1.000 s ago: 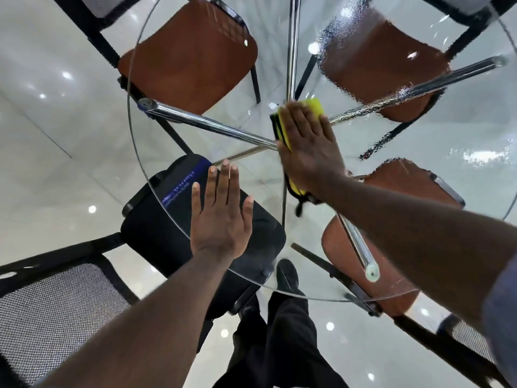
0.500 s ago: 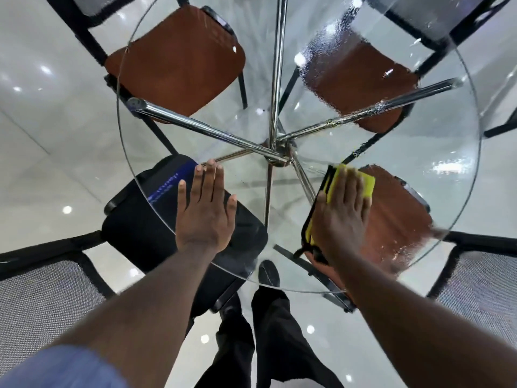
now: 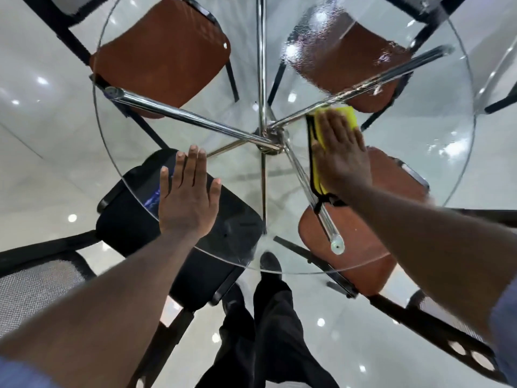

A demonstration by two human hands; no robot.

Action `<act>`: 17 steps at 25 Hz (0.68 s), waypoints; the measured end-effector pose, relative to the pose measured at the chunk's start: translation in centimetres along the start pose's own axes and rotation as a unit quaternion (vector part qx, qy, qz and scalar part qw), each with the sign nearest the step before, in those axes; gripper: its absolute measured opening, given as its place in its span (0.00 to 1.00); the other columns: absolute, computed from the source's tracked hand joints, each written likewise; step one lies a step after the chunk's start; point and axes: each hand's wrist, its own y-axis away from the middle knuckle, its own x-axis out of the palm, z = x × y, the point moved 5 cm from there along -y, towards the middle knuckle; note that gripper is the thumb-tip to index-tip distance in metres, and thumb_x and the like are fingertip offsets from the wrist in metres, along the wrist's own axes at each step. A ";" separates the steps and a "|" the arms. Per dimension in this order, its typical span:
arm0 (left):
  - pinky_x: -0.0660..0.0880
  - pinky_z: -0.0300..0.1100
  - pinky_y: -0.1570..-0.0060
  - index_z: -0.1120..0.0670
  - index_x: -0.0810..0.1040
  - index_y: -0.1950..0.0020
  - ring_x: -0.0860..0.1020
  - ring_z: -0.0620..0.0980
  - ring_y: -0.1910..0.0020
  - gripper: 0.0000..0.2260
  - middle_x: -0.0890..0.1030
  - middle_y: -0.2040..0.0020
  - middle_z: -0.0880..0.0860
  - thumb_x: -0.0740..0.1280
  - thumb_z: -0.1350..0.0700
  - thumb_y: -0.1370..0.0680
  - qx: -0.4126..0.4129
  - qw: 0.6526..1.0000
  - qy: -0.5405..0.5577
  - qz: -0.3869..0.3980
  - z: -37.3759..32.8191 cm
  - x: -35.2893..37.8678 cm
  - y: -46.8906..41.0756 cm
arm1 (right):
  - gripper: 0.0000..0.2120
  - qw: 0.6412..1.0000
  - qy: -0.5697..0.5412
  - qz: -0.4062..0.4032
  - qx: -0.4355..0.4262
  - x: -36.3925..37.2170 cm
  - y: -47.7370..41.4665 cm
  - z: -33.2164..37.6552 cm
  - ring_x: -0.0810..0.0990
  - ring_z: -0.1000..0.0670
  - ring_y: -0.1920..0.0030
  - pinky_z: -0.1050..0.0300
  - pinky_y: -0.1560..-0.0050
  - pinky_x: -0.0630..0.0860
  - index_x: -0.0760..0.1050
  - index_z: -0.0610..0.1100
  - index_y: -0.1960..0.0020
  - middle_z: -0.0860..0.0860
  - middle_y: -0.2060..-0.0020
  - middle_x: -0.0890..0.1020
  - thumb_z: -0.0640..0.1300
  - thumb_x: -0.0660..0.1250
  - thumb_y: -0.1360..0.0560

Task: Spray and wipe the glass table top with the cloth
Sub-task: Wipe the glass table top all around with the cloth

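the right hand (image 3: pixel 340 152) lies flat on the cloth (image 3: pixel 348 114), fingers straight and close together, pressing it down onto the glass table top (image 3: pixel 436 152) rather than gripping it. the cloth is yellow with a black edge and sits almost wholly under the palm and fingers. a yellow strip shows beyond the fingertips on the far side, another runs along the thumb side, and a black corner sticks out by the wrist. cloth and hand are on the right half of the round top, just right of the chrome hub (image 3: pixel 272 141) where the bars (image 3: pixel 181 116) beneath the glass meet.

the left hand (image 3: pixel 186 203) rests flat on the glass near the near-left rim, fingers straight and relaxed, holding nothing. it is well apart from the cloth.

a wet, rippled film (image 3: pixel 335 46) covers the far right part of the glass, beyond the cloth.

seen through and around the top are three brown chair seats (image 3: pixel 159 60) and a black chair seat (image 3: pixel 131 219) under the left hand. the person's dark trousers (image 3: pixel 279 331) and a shoe (image 3: pixel 270 261) stand at the near rim on a glossy pale floor (image 3: pixel 42 163).
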 end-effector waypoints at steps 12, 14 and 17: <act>0.42 0.56 0.18 0.54 0.46 0.14 0.44 0.53 0.15 0.32 0.45 0.14 0.52 0.49 0.40 0.13 0.179 0.983 -0.038 -0.033 -6.5 1.3 2.1 | 0.28 0.988 0.008 -0.014 -0.154 1.5 0.7 3.1 0.56 0.44 0.14 0.38 0.16 0.57 0.57 0.50 0.13 0.47 0.14 0.59 0.56 0.52 0.11; 0.42 0.55 0.17 0.54 0.45 0.14 0.44 0.52 0.15 0.31 0.46 0.14 0.52 0.48 0.42 0.13 0.169 0.984 -0.044 -0.032 -6.4 1.7 1.7 | 0.29 0.999 -0.001 -0.003 -0.037 0.4 0.3 -2.1 0.52 0.46 0.13 0.40 0.15 0.53 0.53 0.52 0.12 0.49 0.13 0.55 0.57 0.50 0.12; 0.43 0.54 0.17 0.54 0.45 0.14 0.44 0.51 0.15 0.31 0.46 0.14 0.52 0.49 0.42 0.13 0.171 0.985 -0.033 -0.021 -6.3 1.6 1.7 | 0.31 0.997 0.002 0.003 0.072 -0.9 7.5 -6.2 0.44 0.50 0.13 0.40 0.14 0.49 0.42 0.53 0.12 0.52 0.12 0.46 0.60 0.44 0.12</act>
